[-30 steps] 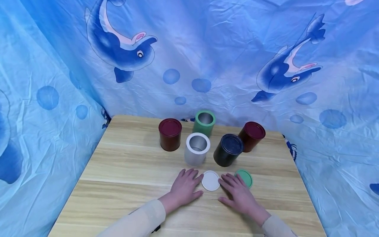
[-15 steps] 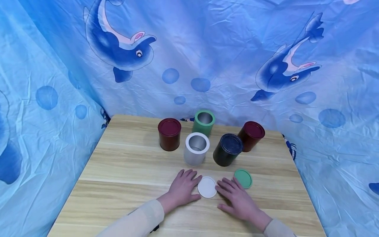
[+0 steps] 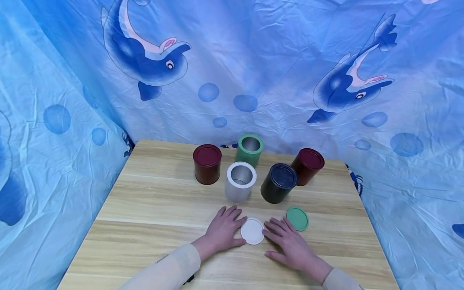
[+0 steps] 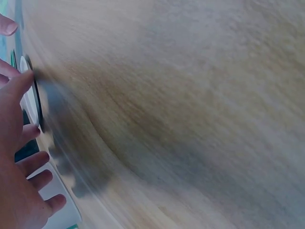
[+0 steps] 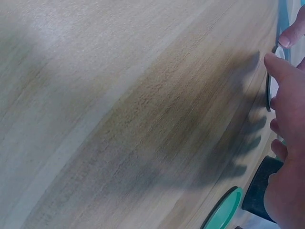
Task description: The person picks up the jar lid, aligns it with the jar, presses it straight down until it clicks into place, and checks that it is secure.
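A round white lid (image 3: 252, 231) lies flat on the wooden table between the two hands. At its left edge are the thumb and index finger of my left hand (image 3: 225, 229), the other fingers spread loosely. My right hand (image 3: 290, 243) reaches the opposite edge with an extended fingertip, its thumb off to the near side. In the left wrist view the white lid (image 4: 31, 102) stands edge-on by the thumb and forefinger. Behind the lid is an uncovered white can (image 3: 232, 191). A green lid (image 3: 297, 219) lies just beyond the right fingers.
An uncovered green can (image 3: 247, 158) stands at the back. A dark blue lidded can (image 3: 272, 189) is right of the white one. Dark red lidded cans stand at the left (image 3: 207, 171) and right (image 3: 305, 168). A blue dolphin-print curtain (image 3: 232, 72) surrounds the wooden table (image 3: 145, 209).
The white lid has slid toward me and slightly left. My right hand has shifted a little left with it, uncovering more of the green lid. The cans stay put.
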The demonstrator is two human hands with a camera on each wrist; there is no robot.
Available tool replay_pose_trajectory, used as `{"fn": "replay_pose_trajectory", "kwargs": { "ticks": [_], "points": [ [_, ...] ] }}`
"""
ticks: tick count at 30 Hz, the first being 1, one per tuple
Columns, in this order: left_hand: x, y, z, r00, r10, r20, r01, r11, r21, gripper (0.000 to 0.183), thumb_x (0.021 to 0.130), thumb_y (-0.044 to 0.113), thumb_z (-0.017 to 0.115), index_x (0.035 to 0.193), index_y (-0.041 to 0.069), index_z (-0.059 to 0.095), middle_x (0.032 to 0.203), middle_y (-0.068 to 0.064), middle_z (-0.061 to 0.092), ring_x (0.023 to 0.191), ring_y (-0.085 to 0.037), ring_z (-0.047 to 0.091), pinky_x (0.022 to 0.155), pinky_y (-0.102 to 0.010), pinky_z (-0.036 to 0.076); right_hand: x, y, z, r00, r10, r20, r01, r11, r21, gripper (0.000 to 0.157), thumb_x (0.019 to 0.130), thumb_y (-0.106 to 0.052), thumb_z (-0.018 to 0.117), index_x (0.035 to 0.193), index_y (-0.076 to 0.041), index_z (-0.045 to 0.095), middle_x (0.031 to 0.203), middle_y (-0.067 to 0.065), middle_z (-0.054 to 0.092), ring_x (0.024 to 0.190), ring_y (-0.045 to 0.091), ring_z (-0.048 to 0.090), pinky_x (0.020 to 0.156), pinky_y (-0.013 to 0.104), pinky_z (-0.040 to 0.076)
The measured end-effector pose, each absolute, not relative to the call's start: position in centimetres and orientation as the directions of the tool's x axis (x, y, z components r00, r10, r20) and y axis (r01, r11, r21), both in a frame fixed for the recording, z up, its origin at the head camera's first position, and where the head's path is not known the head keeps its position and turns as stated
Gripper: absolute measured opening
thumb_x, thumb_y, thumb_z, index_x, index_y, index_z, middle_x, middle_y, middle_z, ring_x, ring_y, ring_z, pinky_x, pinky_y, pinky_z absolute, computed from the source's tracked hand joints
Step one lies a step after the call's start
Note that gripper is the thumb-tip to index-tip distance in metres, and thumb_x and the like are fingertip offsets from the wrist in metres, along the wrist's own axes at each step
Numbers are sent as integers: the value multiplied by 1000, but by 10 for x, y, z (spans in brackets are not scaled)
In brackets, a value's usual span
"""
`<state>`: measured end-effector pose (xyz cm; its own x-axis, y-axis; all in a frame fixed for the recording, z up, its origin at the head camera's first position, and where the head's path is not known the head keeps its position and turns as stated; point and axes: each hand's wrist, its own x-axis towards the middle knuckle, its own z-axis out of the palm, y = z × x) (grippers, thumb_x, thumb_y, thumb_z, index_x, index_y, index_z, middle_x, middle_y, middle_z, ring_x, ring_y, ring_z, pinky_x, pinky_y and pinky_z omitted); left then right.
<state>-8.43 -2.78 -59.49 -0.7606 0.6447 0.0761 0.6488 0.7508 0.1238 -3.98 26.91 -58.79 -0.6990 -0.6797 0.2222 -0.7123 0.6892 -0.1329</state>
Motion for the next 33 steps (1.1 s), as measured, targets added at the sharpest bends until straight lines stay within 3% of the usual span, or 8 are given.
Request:
{"fn": "replay_pose_trajectory", "kwargs": {
  "ticks": [9, 21, 33],
  "points": [
    [-83, -28, -593, -753, 653, 81, 658, 745, 107, 74, 88, 73, 72, 145, 25, 69, 152, -8, 61, 146, -32, 51, 119, -58, 41, -45, 267, -585, -743, -641, 193, -670, 708, -224, 68, 86, -48, 87, 141, -11, 70, 148, 12, 65, 142, 37, 56, 118, 69, 35],
    [-82, -29, -593, -748, 661, 58, 663, 741, 108, 74, 88, 72, 73, 145, 25, 69, 151, -7, 61, 146, -30, 51, 120, -58, 40, -49, 263, -585, -799, -598, 65, -591, 760, -272, 75, 89, -57, 82, 148, -14, 65, 155, 11, 59, 149, 36, 48, 123, 66, 31],
    [-86, -34, -593, -743, 662, 102, 669, 729, 145, 80, 81, 73, 79, 142, 22, 70, 147, -7, 63, 143, -30, 53, 117, -58, 43, -54, 259, -594, -790, -584, 187, -612, 733, -296, 76, 84, -57, 87, 140, -8, 70, 148, 15, 63, 142, 40, 55, 118, 68, 37]
  ]
}}
